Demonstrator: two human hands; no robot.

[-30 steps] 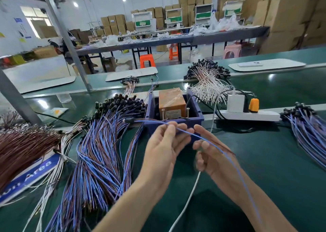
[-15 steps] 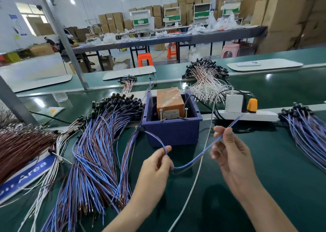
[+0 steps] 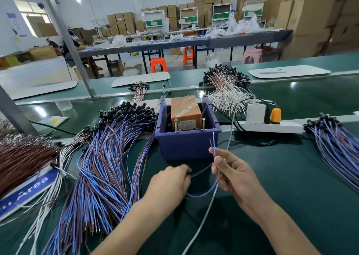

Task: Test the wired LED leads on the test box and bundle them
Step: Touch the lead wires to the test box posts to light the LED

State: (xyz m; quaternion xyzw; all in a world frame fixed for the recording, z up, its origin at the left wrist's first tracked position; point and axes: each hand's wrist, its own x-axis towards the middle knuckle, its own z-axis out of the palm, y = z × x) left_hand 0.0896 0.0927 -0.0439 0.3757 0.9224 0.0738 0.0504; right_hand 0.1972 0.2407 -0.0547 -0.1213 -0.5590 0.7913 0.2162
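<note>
Brown wires (image 3: 21, 157) are piling up at the far left of the green bench (image 3: 291, 186), and right beside them a big fan of blue-and-brown leads (image 3: 104, 167) is sprawling toward the middle. Moving right, the person's left hand (image 3: 171, 183) is hanging low, knuckles up, fingers curled over one end of a single LED lead (image 3: 204, 194). That end is tucked under the fingers, so can't really see it. From there the lead is sagging in a loop across to the right hand (image 3: 237, 175), which is pinching it between thumb and forefinger (image 3: 219, 162), with the other fingers loosely curled behind. The two loose tips are poking up out of the pinch in a little V, just in front of the blue test box (image 3: 186, 146) and below its two upright screws (image 3: 203, 123), not touching them. Further right a white power strip (image 3: 272, 127) is sitting behind, and another bundle of leads (image 3: 338, 150) is lying at the far edge.
</note>
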